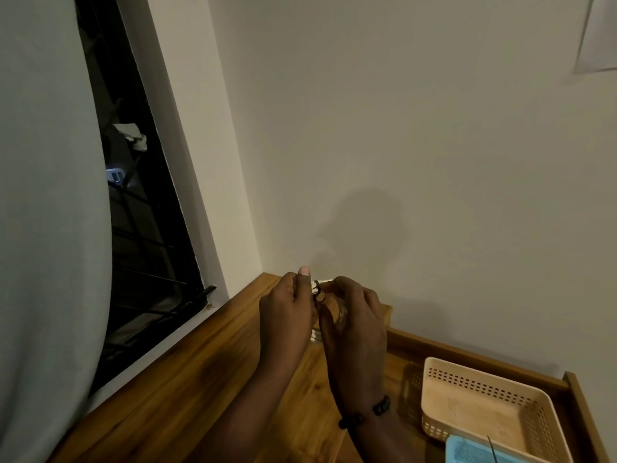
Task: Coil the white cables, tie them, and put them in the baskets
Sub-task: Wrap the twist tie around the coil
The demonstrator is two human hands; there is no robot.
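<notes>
One white cable coil (pixel 315 289) mid-tie above counter (pixel 187 379): left hand (pixel 287 315) pinching bundle, right hand (pixel 354 325) curled at black tie (pixel 320 296); beige basket (pixel 480 379) unfilled, binning pending.

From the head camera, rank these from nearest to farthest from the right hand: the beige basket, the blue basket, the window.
1. Beige basket, lower right of the right hand.
2. Blue basket, bottom edge, beyond the beige one.
3. Window, far left, past the left hand.

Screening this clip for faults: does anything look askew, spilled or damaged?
Nothing stands out. Both hands hold the coiled white cable with a black tie; the beige basket sits upright and undamaged.
</notes>
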